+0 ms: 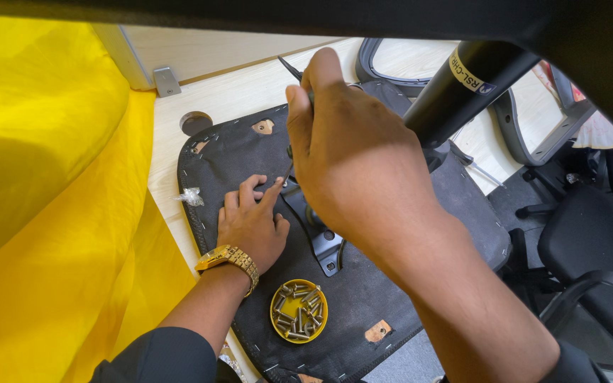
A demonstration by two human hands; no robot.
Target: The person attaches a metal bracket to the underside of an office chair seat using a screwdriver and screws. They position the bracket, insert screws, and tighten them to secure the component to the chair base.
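The right hand (352, 167), nearest the lens, is closed round a thin dark tool (291, 69), apparently to drive it down into the upturned seat base (243, 152). The left hand (252, 225), at eight o'clock, is pressed flat, steadying it. One yellow dish (299, 311) of many screws sits at six o'clock.

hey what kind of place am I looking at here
Probably a workshop or office where chairs get assembled. An upturned chair seat lies on a wooden table, a yellow dish of screws sits on it, and more black chairs stand nearby.
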